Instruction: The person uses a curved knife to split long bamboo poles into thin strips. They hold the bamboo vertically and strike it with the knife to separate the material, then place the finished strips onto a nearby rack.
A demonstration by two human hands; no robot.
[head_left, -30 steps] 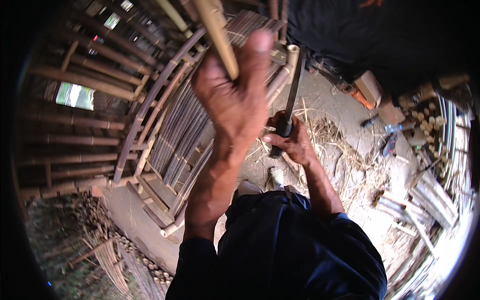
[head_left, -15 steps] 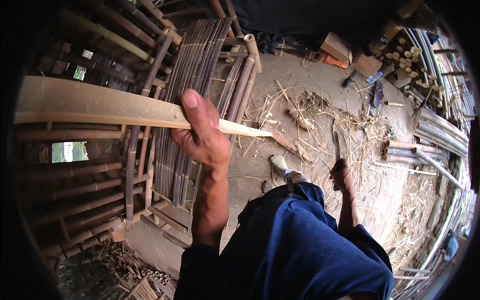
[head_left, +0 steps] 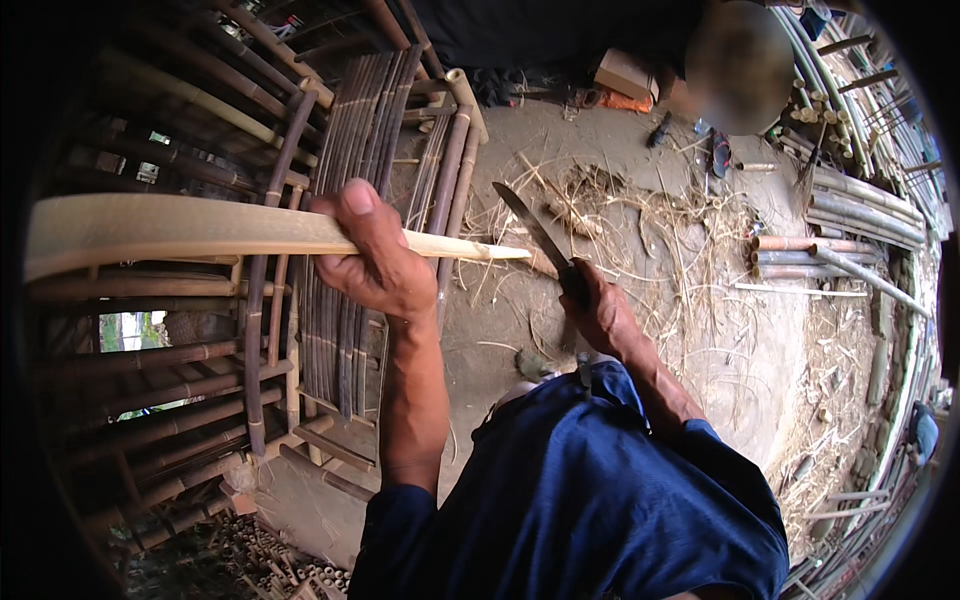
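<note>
My left hand [head_left: 375, 260] grips a long pale bamboo slat [head_left: 180, 228] that runs level across the left of the view, its narrowed tip pointing right. My right hand [head_left: 603, 315] holds a knife [head_left: 535, 235] by its dark handle, blade raised up and to the left. The blade's upper part sits just beyond the slat's tip; whether they touch I cannot tell. My blue sleeves and clothing [head_left: 600, 490] fill the lower middle.
A bamboo frame of dark poles and thin slats [head_left: 350, 200] lies on the dirt floor at left and centre. Shavings and straw [head_left: 640, 215] litter the ground. Bamboo poles [head_left: 850, 215] are stacked at right. Another person stands at the top right.
My right hand has risen from low beside my leg, bringing the knife blade up near the slat's tip. The left hand keeps the slat level.
</note>
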